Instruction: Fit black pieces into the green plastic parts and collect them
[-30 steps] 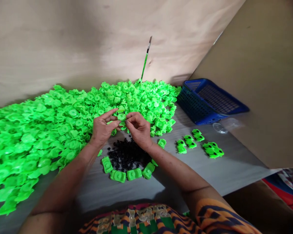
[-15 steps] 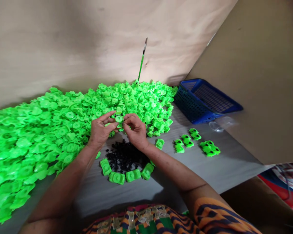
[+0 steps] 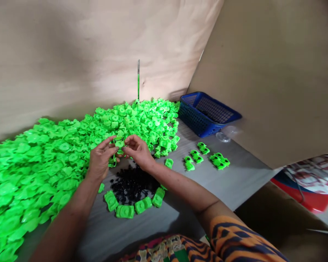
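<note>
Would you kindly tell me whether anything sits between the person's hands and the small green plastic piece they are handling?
Nothing visible does: the left hand and the right hand both pinch the small green plastic piece directly with their fingers.

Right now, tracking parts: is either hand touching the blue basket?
No, left hand and right hand pinch a green piece, apart from the blue basket.

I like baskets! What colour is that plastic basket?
The plastic mesh basket is blue; the head view shows it best.
</note>
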{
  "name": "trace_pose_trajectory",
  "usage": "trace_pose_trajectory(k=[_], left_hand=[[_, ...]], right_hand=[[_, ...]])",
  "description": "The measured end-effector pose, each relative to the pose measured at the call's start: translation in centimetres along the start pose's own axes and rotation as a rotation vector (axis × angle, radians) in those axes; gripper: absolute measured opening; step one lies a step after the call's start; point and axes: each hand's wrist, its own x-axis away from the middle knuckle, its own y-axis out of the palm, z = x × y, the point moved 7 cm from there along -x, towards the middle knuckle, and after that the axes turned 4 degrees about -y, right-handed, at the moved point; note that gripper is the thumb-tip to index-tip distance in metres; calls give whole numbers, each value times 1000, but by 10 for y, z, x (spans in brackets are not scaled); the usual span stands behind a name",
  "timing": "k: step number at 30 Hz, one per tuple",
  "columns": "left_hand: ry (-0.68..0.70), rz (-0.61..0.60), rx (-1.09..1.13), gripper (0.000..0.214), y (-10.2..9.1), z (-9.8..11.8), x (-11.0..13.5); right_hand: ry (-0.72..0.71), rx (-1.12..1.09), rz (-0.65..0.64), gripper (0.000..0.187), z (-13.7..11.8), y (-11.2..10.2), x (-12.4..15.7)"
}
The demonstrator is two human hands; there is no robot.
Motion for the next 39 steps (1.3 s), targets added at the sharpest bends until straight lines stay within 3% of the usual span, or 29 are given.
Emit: trace_pose_trajectory(k=[6,9,13,23,33,39], left_hand=[[19,28,-14,63,-3,-1,-3],[-59,84,93,61,-11,-6,-10],[-151,65,193,50,-15,-15,-17],[55,87,76,28,-10,-15,-15],[28,54,-8,39,-4,-20,-10],[85,29,-143,45,-8,-23,-9]], right_hand=[[2,-37,27,53,2,-7,-3],[9,-31,36,52,3,-12,-5],[73,15,-38,45,13,-12,-6],[70,239,-110,54,27,-3,0],[-141,785,-151,54,8,2,4],[-69,720,-229,59,2,11,7]])
